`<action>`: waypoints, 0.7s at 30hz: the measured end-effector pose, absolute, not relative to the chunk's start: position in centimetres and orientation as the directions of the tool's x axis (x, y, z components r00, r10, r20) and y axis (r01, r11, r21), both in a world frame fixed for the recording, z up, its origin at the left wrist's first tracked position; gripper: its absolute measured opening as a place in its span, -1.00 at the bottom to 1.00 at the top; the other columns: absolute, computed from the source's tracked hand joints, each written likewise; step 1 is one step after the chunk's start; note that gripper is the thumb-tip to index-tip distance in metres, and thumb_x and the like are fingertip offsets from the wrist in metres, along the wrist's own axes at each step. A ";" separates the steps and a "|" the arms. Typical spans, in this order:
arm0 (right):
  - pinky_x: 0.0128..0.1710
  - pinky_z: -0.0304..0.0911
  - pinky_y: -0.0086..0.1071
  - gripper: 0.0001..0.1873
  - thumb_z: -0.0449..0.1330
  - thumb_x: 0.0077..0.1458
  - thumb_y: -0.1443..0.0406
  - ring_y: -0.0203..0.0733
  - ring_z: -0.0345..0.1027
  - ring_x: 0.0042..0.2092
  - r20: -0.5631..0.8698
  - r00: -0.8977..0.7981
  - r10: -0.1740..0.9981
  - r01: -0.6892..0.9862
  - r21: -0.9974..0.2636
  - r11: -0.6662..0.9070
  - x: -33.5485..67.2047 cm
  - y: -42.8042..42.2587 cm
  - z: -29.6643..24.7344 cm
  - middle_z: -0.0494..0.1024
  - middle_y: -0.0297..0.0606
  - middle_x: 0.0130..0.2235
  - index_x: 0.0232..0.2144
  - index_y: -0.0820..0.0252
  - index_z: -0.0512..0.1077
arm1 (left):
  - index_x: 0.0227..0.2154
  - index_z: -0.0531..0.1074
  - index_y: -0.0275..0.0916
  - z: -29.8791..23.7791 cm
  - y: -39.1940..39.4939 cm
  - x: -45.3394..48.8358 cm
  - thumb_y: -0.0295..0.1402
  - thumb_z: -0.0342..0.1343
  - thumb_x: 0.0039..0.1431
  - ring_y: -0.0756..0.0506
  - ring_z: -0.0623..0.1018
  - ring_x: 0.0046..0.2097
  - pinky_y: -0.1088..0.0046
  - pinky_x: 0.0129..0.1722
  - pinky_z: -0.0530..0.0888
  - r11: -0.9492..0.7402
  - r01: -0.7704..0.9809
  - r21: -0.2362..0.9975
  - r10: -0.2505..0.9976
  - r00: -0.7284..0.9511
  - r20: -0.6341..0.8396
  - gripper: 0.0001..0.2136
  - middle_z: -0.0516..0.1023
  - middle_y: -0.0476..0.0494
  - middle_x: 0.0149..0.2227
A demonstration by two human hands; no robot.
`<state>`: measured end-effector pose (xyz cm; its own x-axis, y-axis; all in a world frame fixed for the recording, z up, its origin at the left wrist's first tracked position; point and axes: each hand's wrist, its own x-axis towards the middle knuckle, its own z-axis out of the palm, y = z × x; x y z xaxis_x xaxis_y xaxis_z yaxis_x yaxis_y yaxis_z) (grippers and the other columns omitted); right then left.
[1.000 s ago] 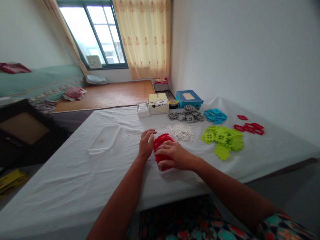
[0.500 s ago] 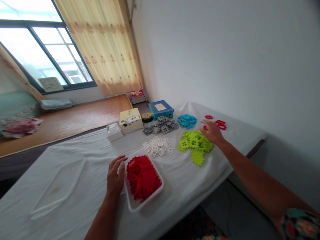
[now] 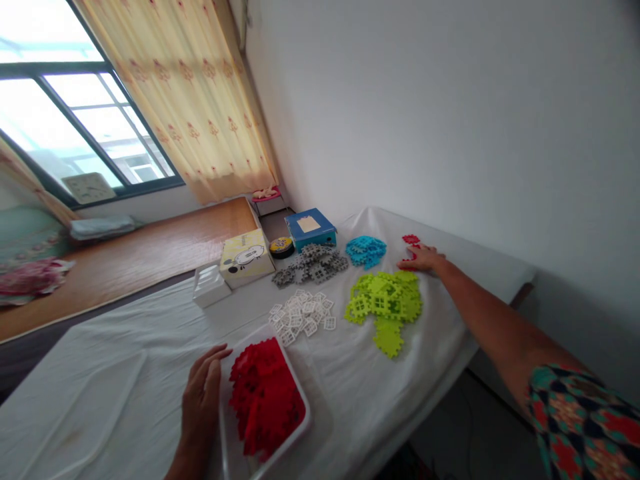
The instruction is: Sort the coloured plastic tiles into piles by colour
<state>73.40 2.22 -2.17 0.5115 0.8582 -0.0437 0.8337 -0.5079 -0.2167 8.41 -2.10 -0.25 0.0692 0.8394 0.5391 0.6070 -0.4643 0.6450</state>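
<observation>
A clear plastic tray [image 3: 303,427] holds a heap of red toothed building pieces [image 3: 270,393]. Along its left side lies my left hand [image 3: 203,393], fingers stretched loosely forward at the rim and nothing in its grasp. My right hand [image 3: 425,259] reaches far across to the right, low over the table, its fingers curled around several red toothed pieces [image 3: 414,253]; the palm hides part of them. Just beyond its fingertips lies one more red piece [image 3: 411,239]. Lime green pieces [image 3: 385,300] are heaped nearer to me, and blue pieces [image 3: 366,251] to the left.
White square frames [image 3: 303,315] and grey pieces [image 3: 315,263] lie in piles at mid-table. Behind them stand a blue box [image 3: 311,228], a round yellow-black tin [image 3: 281,247], a cream box [image 3: 247,258] and a white box [image 3: 210,285]. A clear lid [image 3: 90,417] lies at left.
My right hand has moved right and closed over the red pieces on the far table. The view has shifted, so the tray and left hand appear lower and further left.
</observation>
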 end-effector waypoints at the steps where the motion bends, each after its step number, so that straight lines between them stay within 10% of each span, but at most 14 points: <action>1: 0.06 -0.03 0.30 0.01 0.10 -0.19 -0.32 0.43 -0.07 0.24 -0.021 0.506 0.862 0.840 -0.214 -0.498 73.2 2.2 -2.3 0.00 -0.05 0.33 0.26 -0.09 0.15 | -0.22 0.49 -0.21 -0.3 -2.1 8.4 -0.13 -0.14 0.27 -0.19 0.42 0.06 0.14 0.16 0.29 -0.463 0.604 0.649 0.842 0.069 0.536 -0.64 0.46 -0.18 -0.02; 10: -0.03 0.19 -0.02 -0.36 0.02 0.11 -0.04 0.13 0.25 0.06 0.246 0.484 0.840 0.868 -0.253 -0.426 73.5 1.3 -2.8 0.28 -0.24 0.22 0.23 -0.15 0.20 | -0.24 0.49 -0.22 0.0 -2.1 8.8 -0.14 -0.16 0.27 -0.17 0.45 0.04 0.19 0.14 0.33 -0.461 0.597 0.656 0.842 0.061 0.536 -0.64 0.49 -0.17 -0.06; 21: 0.09 0.08 -0.01 -0.40 -0.07 0.14 -0.08 0.13 0.26 0.08 0.057 0.484 0.873 0.854 -0.247 -0.457 74.7 0.5 -1.5 0.45 -0.19 0.09 0.07 0.04 0.40 | -0.24 0.50 -0.24 0.0 -2.1 9.0 -0.15 -0.16 0.28 -0.16 0.44 0.03 0.18 0.14 0.31 -0.472 0.564 0.678 0.842 0.059 0.537 -0.63 0.50 -0.20 -0.09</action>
